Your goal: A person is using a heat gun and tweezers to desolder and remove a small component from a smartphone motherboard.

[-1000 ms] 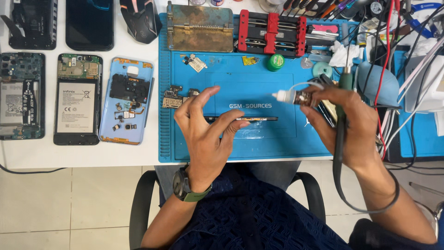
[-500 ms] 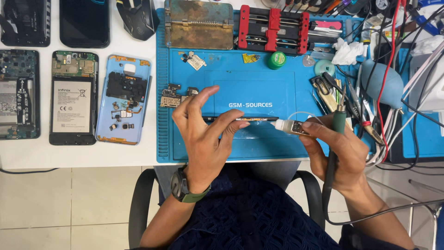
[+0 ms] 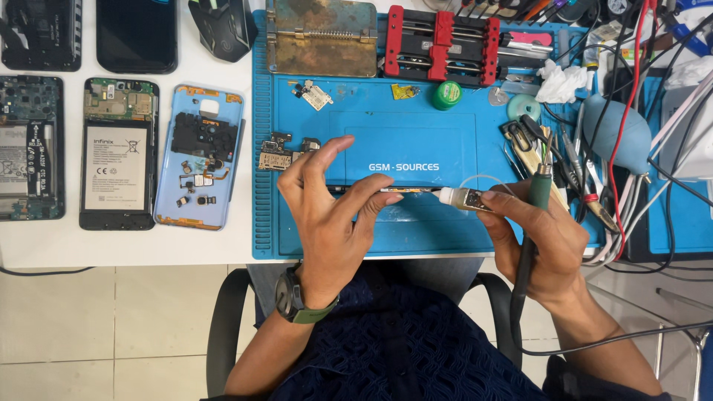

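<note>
On the blue mat (image 3: 445, 134), left hand (image 3: 330, 215) pinches a thin board strip (image 3: 405, 191) steady; right hand (image 3: 538, 238) grips a small white-capped bottle (image 3: 460, 197), nozzle at the strip's end.

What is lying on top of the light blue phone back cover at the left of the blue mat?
On the light blue back cover lie a black camera frame piece and several small loose parts. Whatever lies beneath these pieces is covered and cannot be seen.
</note>
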